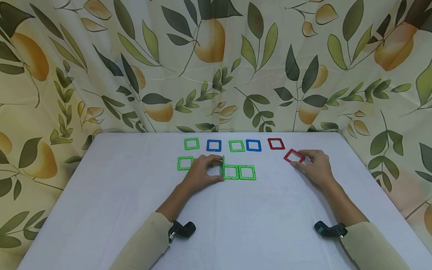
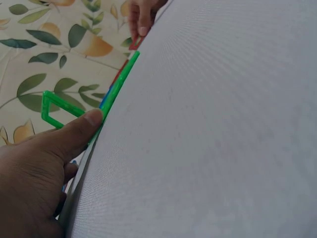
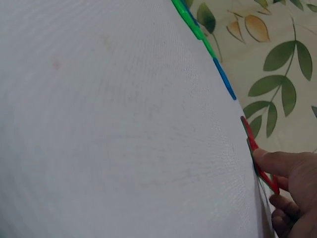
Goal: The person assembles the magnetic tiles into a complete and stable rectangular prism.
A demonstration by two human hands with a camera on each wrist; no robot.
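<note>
My left hand (image 1: 200, 173) pinches an upright green square frame tile (image 1: 223, 168) between thumb and fingers. In the left wrist view that green tile (image 2: 45, 106) stands up from the table, with the thumb at its lower corner. Two flat green square tiles (image 1: 247, 172) lie edge to edge, running right from the upright one. At the right, my right hand (image 1: 317, 166) pinches a red square tile (image 1: 294, 156) by its right side. In the right wrist view this red tile (image 3: 267, 179) tilts near the table surface, thumb on its near face.
Behind the hands lies a row of square tiles: green (image 1: 191, 143), blue (image 1: 214, 145), green (image 1: 236, 146), blue (image 1: 253, 145) and red (image 1: 276, 143). Another green tile (image 1: 183, 163) lies just left of the left hand. A fruit-patterned curtain (image 1: 212, 70) hangs behind the white table (image 1: 243, 231).
</note>
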